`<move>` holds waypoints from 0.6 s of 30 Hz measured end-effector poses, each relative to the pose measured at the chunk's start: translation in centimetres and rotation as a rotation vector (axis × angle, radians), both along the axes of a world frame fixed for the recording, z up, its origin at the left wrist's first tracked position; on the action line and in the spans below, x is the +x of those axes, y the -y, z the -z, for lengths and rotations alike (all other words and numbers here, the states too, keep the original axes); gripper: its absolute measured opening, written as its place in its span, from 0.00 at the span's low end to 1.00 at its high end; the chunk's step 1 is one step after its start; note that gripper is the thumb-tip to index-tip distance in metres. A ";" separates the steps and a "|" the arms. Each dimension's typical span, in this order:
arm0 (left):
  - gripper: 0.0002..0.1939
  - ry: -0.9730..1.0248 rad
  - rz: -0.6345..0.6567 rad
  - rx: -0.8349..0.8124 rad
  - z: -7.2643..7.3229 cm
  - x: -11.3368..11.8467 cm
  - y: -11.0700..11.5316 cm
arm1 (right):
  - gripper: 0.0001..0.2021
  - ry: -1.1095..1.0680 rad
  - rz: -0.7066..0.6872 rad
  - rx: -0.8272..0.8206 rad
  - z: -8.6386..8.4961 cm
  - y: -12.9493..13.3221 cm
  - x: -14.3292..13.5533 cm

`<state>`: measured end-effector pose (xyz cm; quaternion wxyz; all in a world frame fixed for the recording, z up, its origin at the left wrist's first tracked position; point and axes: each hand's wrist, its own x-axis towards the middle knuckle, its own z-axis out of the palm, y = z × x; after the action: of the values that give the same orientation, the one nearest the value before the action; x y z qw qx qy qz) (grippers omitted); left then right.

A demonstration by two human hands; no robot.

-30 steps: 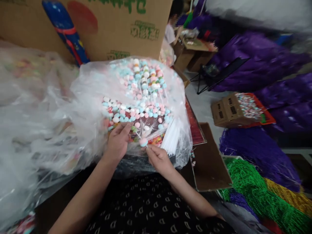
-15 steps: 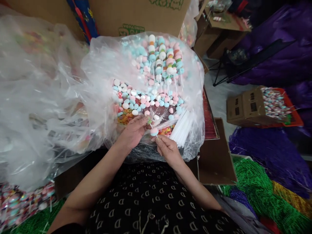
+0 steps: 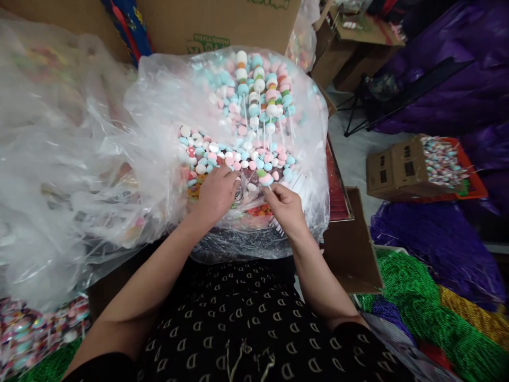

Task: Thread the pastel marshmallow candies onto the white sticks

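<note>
Threading looks like the current step: near the middle, the right hand (image 3: pixel 284 207) pinches a stick (image 3: pixel 269 187) bearing a candy (image 3: pixel 266 180) and green gummy (image 3: pixel 261 173); the left hand (image 3: pixel 218 192) reaches among loose candies (image 3: pixel 201 158), grip unclear. Adding another likely calls for a steady stick.

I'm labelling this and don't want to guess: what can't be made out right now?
Head view:
Whether the left hand grips anything: its own back and fingers hide that.
Middle of the white sticks: the right hand covers it.
What lies under the cloudy plastic at left: the film blurs it.
Upper green lettering: top edge cuts it off.
</note>
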<state>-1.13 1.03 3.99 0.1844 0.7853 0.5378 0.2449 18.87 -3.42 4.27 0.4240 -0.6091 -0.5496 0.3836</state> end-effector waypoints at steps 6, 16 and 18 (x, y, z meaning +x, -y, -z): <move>0.12 -0.272 0.064 0.057 1.2 0.7 -0.6 | 0.05 0.478 -0.132 0.019 1.9 -2.7 -1.5; 0.10 0.412 -0.081 -0.131 1.0 -0.8 0.3 | 0.06 0.552 -0.064 0.020 1.7 -2.5 -2.1; 0.12 0.677 -0.123 -0.219 1.2 -0.5 0.9 | 0.07 0.350 0.019 0.016 1.5 -2.1 -2.0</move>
<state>-1.67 0.08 2.74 0.4201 0.6016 0.5155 0.4426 16.89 -1.37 2.78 0.3302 -0.6685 -0.6121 0.2634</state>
